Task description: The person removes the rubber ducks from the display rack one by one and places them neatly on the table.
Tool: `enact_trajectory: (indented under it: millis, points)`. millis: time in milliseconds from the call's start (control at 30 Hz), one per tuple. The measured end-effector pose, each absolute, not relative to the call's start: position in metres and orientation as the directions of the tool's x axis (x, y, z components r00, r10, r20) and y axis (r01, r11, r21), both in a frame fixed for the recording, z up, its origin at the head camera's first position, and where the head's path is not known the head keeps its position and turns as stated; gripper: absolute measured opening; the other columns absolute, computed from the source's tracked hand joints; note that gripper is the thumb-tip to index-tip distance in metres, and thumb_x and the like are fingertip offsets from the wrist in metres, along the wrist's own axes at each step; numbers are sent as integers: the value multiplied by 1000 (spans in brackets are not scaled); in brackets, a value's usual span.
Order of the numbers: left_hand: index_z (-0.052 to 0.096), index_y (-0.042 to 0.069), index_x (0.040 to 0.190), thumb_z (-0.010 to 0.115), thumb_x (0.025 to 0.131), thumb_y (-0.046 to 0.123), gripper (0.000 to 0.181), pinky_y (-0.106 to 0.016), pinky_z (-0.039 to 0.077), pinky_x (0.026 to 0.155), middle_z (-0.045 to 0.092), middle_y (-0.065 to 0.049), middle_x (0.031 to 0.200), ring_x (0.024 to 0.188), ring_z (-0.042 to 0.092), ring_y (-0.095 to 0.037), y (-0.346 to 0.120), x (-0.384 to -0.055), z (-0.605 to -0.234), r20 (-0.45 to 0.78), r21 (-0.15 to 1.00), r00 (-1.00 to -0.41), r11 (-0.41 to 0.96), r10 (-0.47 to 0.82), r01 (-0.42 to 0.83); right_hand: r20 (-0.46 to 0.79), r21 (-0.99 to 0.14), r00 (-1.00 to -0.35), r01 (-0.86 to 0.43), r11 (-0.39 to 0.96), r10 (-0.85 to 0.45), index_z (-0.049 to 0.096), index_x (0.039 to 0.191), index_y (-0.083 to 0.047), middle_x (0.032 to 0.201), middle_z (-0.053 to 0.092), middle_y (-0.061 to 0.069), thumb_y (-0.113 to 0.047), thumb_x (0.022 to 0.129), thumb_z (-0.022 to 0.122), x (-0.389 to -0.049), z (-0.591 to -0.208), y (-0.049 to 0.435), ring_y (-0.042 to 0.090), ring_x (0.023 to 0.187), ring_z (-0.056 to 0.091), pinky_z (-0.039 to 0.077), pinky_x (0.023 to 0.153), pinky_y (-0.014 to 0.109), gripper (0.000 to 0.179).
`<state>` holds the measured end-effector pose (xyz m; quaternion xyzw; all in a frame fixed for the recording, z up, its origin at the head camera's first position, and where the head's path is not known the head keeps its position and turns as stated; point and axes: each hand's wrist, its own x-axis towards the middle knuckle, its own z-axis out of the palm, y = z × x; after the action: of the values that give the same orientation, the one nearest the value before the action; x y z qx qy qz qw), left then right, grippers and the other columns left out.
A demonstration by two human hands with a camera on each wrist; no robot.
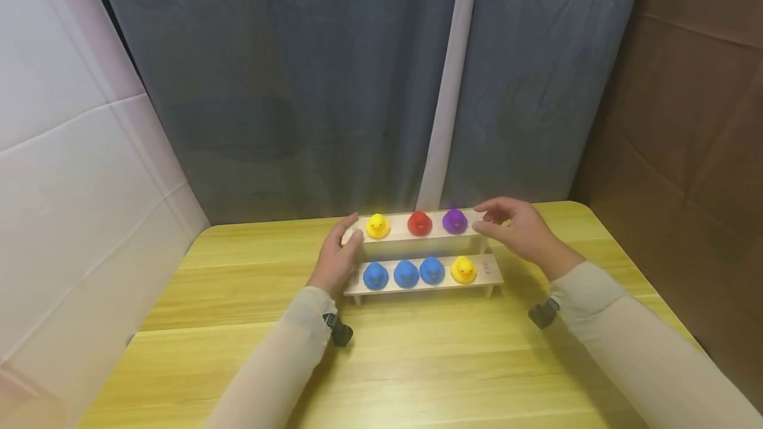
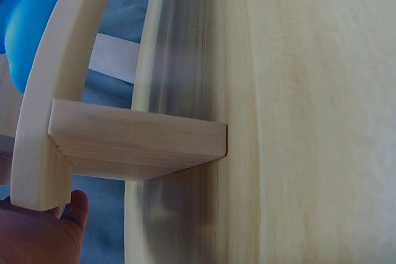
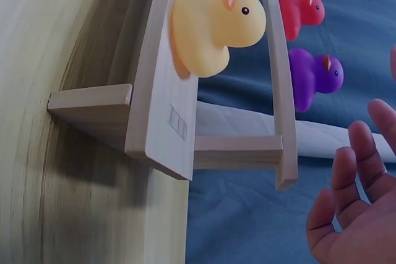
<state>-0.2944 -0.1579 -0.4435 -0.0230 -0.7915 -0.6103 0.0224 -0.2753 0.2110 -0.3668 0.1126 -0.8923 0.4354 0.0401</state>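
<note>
A two-tier wooden stand point(image 1: 393, 288) rests on the table with rubber ducks on both boards. My left hand point(image 1: 335, 258) holds the left end of the upper board, thumb at the front edge and index finger at the back. In the left wrist view the lower board hides part of that hand point(image 2: 40, 236). Beside the upper board's right end, my right hand point(image 1: 517, 229) has spread fingers with nothing in them. Nearest to it sits a purple duck point(image 1: 455, 221); a red duck point(image 1: 420, 223) and a yellow duck point(image 1: 378, 226) share that board.
On the lower board are blue ducks point(image 1: 406, 274) and, to their right, another yellow duck point(image 1: 463, 270). The wooden table point(image 1: 417, 363) ends at a grey curtain point(image 1: 286, 98) behind the stand. White cloth point(image 1: 71, 151) hangs at left, brown cloth point(image 1: 685, 138) at right.
</note>
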Motion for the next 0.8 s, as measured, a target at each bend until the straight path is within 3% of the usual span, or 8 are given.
enact_trajectory:
  millis: [367, 800]
  points:
    - [45, 23, 160, 55, 109, 37, 53, -53, 29, 127, 36, -3, 169, 152, 39, -31, -157, -297, -446, 95, 971, -995, 221, 0, 93, 118, -778, -979, -194, 598, -164, 68, 133, -15, 117, 67, 11, -36, 95, 79, -279, -365, 202, 30, 110, 60, 52, 93, 43, 45]
    - [52, 27, 153, 55, 109, 36, 45, -58, 22, 128, 41, -1, 166, 154, 34, -29, -152, -300, -454, 108, 970, -994, 221, -32, 98, 114, -782, -980, -190, 594, -163, 67, 135, -14, 116, 66, 10, -33, 97, 78, -279, -362, 196, 30, 109, 60, 54, 92, 42, 44]
